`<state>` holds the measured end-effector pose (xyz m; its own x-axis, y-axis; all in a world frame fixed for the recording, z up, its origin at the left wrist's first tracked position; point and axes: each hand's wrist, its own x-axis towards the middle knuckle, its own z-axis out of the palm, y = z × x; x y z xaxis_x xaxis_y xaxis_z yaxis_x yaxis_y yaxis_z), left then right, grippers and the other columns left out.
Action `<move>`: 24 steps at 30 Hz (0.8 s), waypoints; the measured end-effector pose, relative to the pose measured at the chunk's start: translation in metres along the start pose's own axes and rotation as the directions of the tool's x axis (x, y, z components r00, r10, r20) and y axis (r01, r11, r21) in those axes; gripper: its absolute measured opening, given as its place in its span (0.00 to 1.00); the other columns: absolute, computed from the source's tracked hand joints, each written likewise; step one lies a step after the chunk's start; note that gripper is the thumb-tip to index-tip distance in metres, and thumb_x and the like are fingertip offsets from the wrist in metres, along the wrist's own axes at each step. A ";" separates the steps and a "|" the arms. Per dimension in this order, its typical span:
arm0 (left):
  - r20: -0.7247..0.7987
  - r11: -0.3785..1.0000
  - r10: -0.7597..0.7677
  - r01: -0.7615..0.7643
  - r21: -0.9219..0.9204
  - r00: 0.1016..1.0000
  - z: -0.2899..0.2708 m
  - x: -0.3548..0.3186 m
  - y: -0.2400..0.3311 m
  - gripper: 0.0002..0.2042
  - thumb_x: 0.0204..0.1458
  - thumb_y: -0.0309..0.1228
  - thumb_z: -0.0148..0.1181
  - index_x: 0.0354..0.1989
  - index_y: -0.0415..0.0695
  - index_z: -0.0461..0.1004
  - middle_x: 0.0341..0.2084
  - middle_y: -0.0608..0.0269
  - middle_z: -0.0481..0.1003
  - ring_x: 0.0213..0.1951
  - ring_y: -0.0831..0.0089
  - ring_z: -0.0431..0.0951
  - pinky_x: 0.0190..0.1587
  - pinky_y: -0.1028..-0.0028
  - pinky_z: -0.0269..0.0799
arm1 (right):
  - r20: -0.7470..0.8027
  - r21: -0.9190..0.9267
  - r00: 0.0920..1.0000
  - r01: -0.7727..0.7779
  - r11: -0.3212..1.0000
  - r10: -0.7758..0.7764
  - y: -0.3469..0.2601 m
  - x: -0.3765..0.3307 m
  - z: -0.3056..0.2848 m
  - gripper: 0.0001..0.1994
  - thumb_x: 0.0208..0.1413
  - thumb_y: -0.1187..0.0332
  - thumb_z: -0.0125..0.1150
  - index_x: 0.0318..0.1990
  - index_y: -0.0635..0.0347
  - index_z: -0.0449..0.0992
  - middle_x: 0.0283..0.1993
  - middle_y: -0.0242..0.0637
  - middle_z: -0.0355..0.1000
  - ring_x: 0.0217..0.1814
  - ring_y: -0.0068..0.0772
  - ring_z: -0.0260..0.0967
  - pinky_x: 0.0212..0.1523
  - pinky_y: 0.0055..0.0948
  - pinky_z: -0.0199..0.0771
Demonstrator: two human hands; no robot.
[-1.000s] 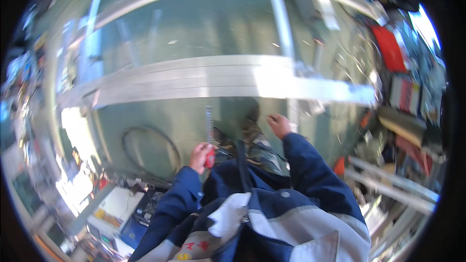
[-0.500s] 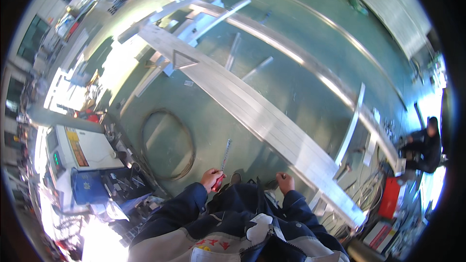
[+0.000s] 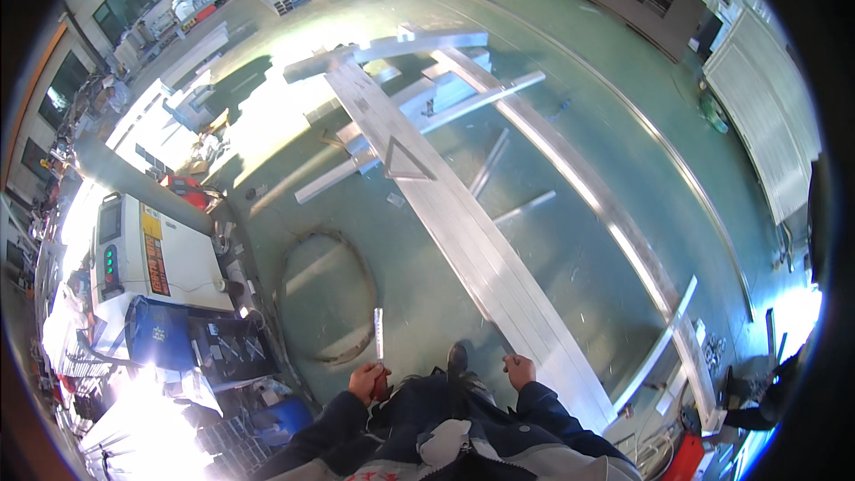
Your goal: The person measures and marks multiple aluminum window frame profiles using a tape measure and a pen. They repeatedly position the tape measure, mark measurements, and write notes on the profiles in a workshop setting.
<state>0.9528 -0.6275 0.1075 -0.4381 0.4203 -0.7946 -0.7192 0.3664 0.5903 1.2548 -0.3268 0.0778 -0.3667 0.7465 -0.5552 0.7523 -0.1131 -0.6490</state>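
Note:
My left hand is closed around the red body of a tape measure. A short length of its pale, marked blade sticks up over the green floor. My right hand is curled closed, with a small dark tip showing at the fingers; what it holds is too small to make out. Just to the right of that hand runs a long bench of silver metal profiles, not touched by either hand. A triangular metal frame lies on its far part.
Beyond the bench stretches a long metal beam with loose bars around it. A cable coil lies on the floor at left, beside a white machine and a tool tray. Another person's dark sleeve shows at right.
My view has swung, so the bench and machine sit lower and the far wall shows more. The tape measure stays in my left hand, its blade now more upright. The other person has slipped toward the edge.

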 end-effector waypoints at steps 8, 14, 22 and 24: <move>-0.212 0.948 0.063 -0.125 -0.293 0.975 -0.055 0.011 0.035 0.09 0.65 0.31 0.58 0.41 0.37 0.75 0.36 0.55 0.80 0.34 0.69 0.79 0.37 0.69 0.77 | 0.254 -0.106 0.928 0.307 0.946 -0.272 -0.153 0.117 0.072 0.19 0.64 0.53 0.55 0.33 0.60 0.83 0.24 0.36 0.77 0.29 0.34 0.76 0.36 0.35 0.74; -0.261 0.895 0.046 -0.156 -0.417 0.964 -0.098 0.040 0.070 0.08 0.67 0.31 0.55 0.42 0.38 0.73 0.37 0.54 0.79 0.33 0.66 0.79 0.36 0.66 0.78 | 0.365 -0.094 0.883 0.350 0.932 -0.295 -0.275 0.159 0.136 0.16 0.66 0.56 0.54 0.41 0.59 0.82 0.28 0.36 0.78 0.30 0.34 0.76 0.35 0.35 0.75; -0.271 0.909 0.138 -0.230 -0.348 0.953 -0.155 0.090 0.204 0.09 0.66 0.33 0.60 0.40 0.39 0.76 0.34 0.60 0.80 0.32 0.73 0.77 0.37 0.73 0.75 | 0.383 -0.101 0.851 0.426 0.899 -0.360 -0.376 0.176 0.211 0.16 0.68 0.58 0.54 0.48 0.60 0.82 0.30 0.35 0.80 0.33 0.33 0.79 0.39 0.34 0.77; -0.291 0.901 0.173 -0.271 -0.340 0.941 -0.160 0.107 0.236 0.09 0.65 0.33 0.60 0.40 0.39 0.76 0.35 0.60 0.80 0.32 0.74 0.77 0.37 0.73 0.75 | 0.358 -0.097 0.856 0.433 0.896 -0.374 -0.383 0.190 0.228 0.15 0.67 0.58 0.54 0.45 0.59 0.82 0.29 0.36 0.80 0.32 0.34 0.79 0.37 0.35 0.76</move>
<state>0.6500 -0.6283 0.1389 -0.6937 0.2170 -0.6868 -0.7124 -0.0663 0.6987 0.7714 -0.2910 0.1022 -0.7910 0.4465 -0.4183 0.5690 0.2853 -0.7713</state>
